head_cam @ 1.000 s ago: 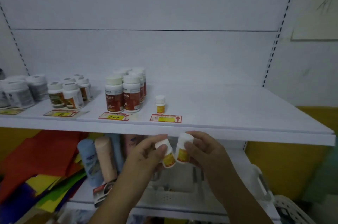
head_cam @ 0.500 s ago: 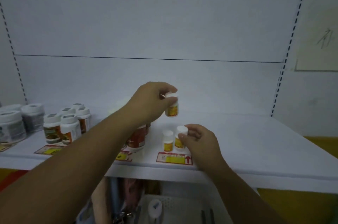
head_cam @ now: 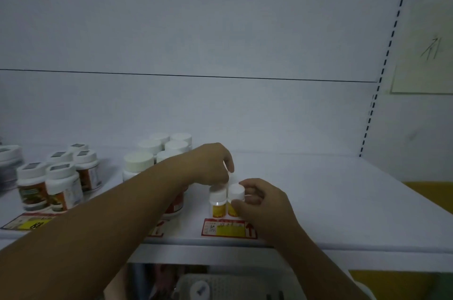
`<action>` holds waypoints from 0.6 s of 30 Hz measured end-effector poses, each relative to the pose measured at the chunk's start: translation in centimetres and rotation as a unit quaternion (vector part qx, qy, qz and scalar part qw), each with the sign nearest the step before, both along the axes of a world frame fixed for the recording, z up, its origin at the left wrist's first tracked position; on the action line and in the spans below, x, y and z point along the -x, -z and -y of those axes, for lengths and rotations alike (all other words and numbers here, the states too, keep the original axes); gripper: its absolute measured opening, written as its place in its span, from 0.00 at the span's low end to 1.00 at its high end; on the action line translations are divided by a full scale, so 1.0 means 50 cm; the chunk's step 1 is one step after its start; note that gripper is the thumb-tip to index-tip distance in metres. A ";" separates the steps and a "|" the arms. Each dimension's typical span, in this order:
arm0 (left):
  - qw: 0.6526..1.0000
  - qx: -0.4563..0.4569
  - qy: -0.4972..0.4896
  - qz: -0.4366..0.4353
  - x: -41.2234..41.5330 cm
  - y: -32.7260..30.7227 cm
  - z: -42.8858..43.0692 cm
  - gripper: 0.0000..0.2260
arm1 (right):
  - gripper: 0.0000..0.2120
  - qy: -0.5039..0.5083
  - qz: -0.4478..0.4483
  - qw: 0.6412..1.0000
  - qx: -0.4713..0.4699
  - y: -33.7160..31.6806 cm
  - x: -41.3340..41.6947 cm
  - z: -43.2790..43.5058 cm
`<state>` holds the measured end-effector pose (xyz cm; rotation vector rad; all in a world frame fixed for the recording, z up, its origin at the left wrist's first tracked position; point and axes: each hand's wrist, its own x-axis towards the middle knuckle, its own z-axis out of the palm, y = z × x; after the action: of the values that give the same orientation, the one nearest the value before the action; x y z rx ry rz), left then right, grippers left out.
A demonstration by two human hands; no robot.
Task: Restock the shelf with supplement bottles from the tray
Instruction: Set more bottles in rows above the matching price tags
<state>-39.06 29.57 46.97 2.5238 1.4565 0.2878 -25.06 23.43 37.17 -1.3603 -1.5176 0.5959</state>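
Left hand (head_cam: 213,164) has dropped from mid-air to shelf level, fingers curled down, pinching a mostly hidden third bottle (head_cam: 231,177) just behind the front pair. Right hand (head_cam: 264,204) pinches the right front bottle (head_cam: 236,198), now standing against its neighbour (head_cam: 218,201) behind the red price tag (head_cam: 229,228) on the shelf (head_cam: 331,201). Looks like two placed, third nearly down.
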 end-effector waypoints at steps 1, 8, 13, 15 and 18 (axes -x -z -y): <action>1.000 0.016 0.000 0.005 -0.001 0.003 -0.002 0.11 | 0.12 -0.003 -0.004 1.000 0.001 0.002 -0.002 -0.001; 0.995 0.081 -0.017 0.048 0.001 0.022 -0.008 0.07 | 0.13 -0.005 0.005 1.000 -0.008 0.007 -0.005 -0.007; 0.999 0.007 -0.018 0.034 -0.002 0.018 0.007 0.17 | 0.11 0.032 -0.031 0.999 -0.004 -0.003 0.003 0.005; 1.000 -0.009 -0.009 0.029 -0.005 0.013 0.013 0.21 | 0.13 0.053 -0.013 0.998 -0.004 -0.017 0.001 0.010; 1.000 -0.015 0.005 -0.026 -0.012 0.002 0.020 0.27 | 0.21 0.074 0.160 0.984 -0.031 -0.056 -0.030 0.012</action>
<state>-38.45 28.54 46.88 2.5795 1.4701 0.2448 -23.58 22.84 39.95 -1.5590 -1.6548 0.2417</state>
